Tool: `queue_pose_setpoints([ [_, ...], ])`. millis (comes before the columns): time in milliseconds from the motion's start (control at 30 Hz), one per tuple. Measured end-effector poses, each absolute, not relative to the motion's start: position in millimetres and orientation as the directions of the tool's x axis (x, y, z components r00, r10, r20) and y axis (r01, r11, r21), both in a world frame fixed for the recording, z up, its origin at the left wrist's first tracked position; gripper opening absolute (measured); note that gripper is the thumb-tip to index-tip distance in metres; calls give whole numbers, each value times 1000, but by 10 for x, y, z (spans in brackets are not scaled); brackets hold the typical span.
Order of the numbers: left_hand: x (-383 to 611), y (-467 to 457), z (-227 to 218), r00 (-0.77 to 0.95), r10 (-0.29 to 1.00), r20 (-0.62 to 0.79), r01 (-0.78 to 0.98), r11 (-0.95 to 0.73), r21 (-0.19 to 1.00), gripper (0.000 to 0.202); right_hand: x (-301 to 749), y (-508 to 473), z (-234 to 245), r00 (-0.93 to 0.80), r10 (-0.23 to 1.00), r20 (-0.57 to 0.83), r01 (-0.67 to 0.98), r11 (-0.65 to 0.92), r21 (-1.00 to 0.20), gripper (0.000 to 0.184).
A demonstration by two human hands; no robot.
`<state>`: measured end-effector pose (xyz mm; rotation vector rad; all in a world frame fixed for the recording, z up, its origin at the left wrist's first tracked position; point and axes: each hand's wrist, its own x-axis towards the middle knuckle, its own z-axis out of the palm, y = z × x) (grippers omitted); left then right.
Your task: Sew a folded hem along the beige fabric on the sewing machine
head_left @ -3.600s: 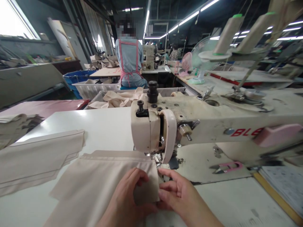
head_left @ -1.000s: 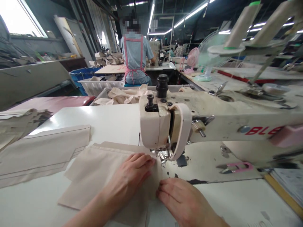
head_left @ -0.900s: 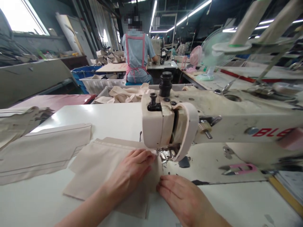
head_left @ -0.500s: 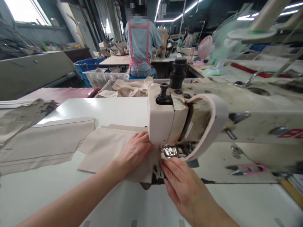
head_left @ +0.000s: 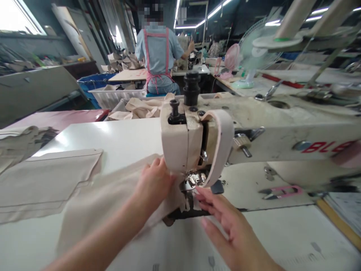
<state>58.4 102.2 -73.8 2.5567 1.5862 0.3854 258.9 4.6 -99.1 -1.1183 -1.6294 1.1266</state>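
Note:
A beige fabric piece (head_left: 113, 201) lies on the sewing table, its right end beside the presser foot (head_left: 196, 178) of a sewing machine (head_left: 176, 146). My left hand (head_left: 155, 182) has its fingers bent on that fabric, gripping it just left of the machine head, which hides some fingertips. The fabric's left part is blurred by motion. My right hand (head_left: 227, 222) is right of the needle area, with thumb and fingers apart and nothing in them. Its fingertips are close to the presser foot.
Pink-handled thread snips (head_left: 282, 192) lie on the machine bed at right. Stitched beige pieces (head_left: 47, 180) are stacked at left. Behind the machine is a bin of fabric (head_left: 143, 107). A person (head_left: 158, 56) in a pink-strapped apron sits farther back, near a pink fan (head_left: 231, 56).
The fabric has swung left and toward me under my left hand. My right hand's fingers have spread and come away from the fabric. The camera view has shifted to the right.

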Motion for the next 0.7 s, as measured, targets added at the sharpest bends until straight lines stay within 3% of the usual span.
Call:
queue_pose_setpoints([
  [33,612,904,-734,400,906,138,890,-420,177,22,2606,-25,-987,-246,969,-9,-41,-20,-999,41],
  [100,648,661,-750,357,930,92,929,-363,65,29,2597,-149,-972,-427,878,-217,-384,-394,-835,34],
  [167,648,460,-789,331,941,66,943,-329,-40,42,2540,-211,-941,-580,780,-235,-453,-548,-703,29],
  [233,629,332,-836,362,924,121,932,-360,-37,44,2474,-190,-895,-556,797,-236,-450,-527,-721,30],
  [267,621,293,-858,392,905,167,914,-403,36,40,2449,-152,-867,-497,827,-262,-440,-501,-745,31],
  [333,628,258,-892,396,889,231,845,-451,288,28,2425,-44,-810,-376,867,-328,-392,-469,-791,30],
  [433,691,273,-917,261,958,117,752,-278,598,31,2424,106,-764,-312,878,-364,-304,-455,-837,25],
  [500,743,303,-925,194,980,52,740,-181,648,39,2423,161,-773,-311,884,-350,-280,-437,-855,25],
  [700,864,335,-899,189,979,73,742,-191,643,37,2418,221,-825,-283,901,-329,-208,-393,-896,21],
])
